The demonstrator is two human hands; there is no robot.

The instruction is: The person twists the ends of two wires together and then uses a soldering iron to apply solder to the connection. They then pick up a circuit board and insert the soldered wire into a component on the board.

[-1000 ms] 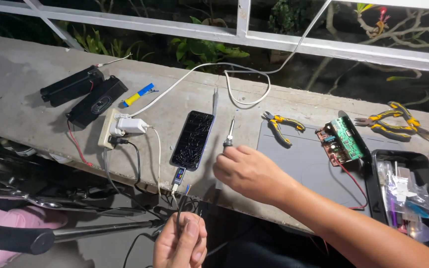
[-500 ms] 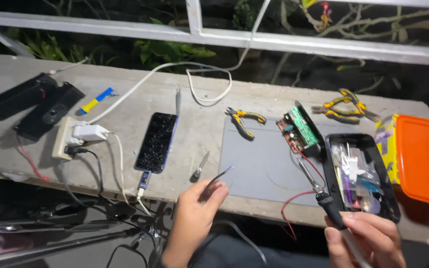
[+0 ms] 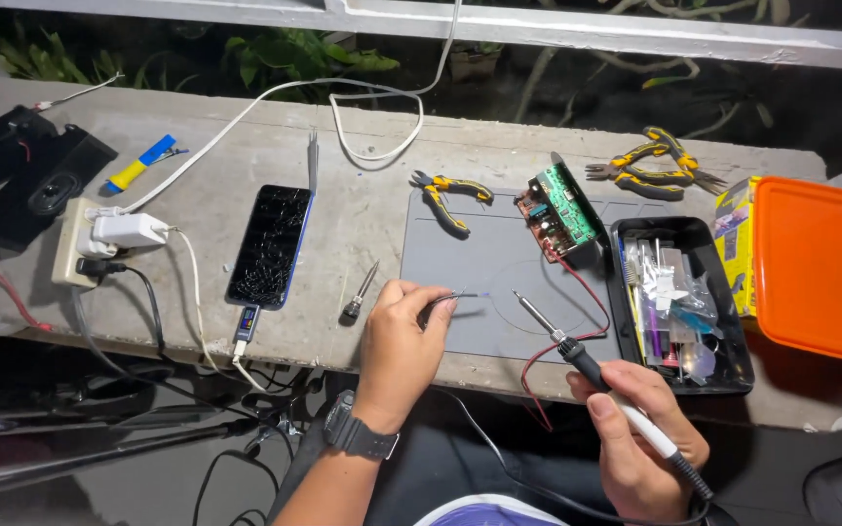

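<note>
Two hands work at a grey concrete counter [image 3: 363,209] beneath a white railing, dark foliage beyond. The left hand [image 3: 401,336] has its fingers pinching slim metal tweezers [image 3: 452,297] over the grey rubber mat [image 3: 484,282]; the right hand [image 3: 640,438] has fingers wrapped round a black-handled soldering iron [image 3: 577,356], tip on the mat. Half a second ago that iron hung off the counter's front edge; now it reaches inward. Bare mat lies ahead, between the cracked black phone [image 3: 270,244] and the black parts tray [image 3: 679,302].
</note>
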